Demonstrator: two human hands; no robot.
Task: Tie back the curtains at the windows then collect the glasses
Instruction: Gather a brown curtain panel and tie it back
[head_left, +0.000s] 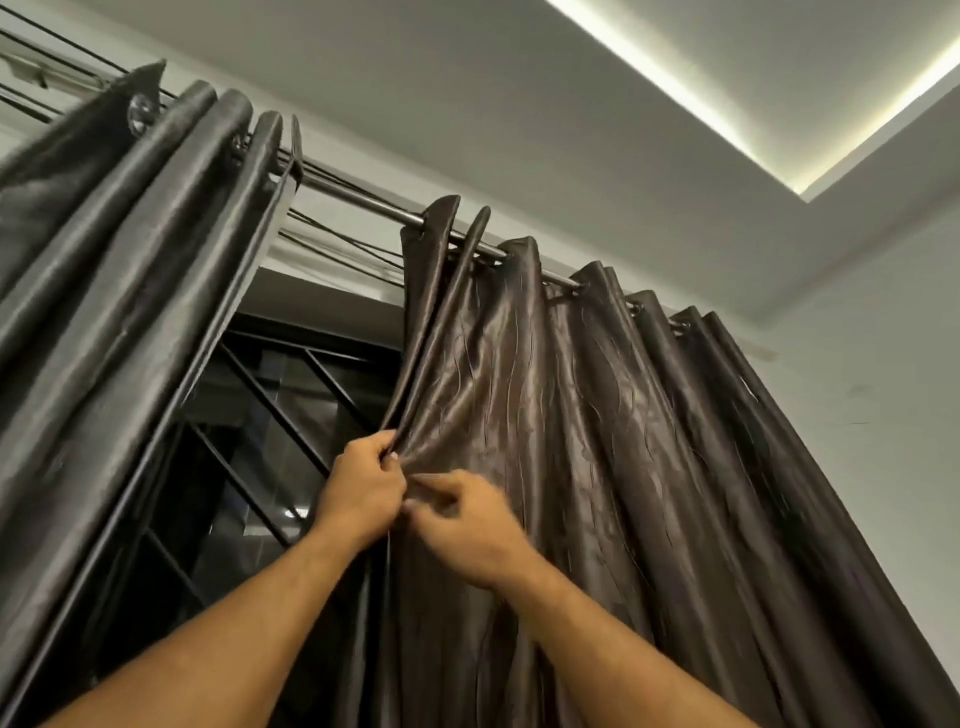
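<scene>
Two dark brown satin curtains hang by eyelets from a metal rod (363, 200). The right curtain (597, 415) is spread in folds; the left curtain (130, 291) is bunched to the left. My left hand (361, 493) grips the inner edge of the right curtain, with fingers curled round the hem. My right hand (467, 525) is just beside it, its blurred fingers pinching the same fabric. No glasses are in view.
Between the curtains a dark window with a black diagonal grille (270, 415) shows. Black cables (337, 239) run along the wall above it. A white wall (872, 415) stands at the right, and a lit ceiling recess (753, 150) is overhead.
</scene>
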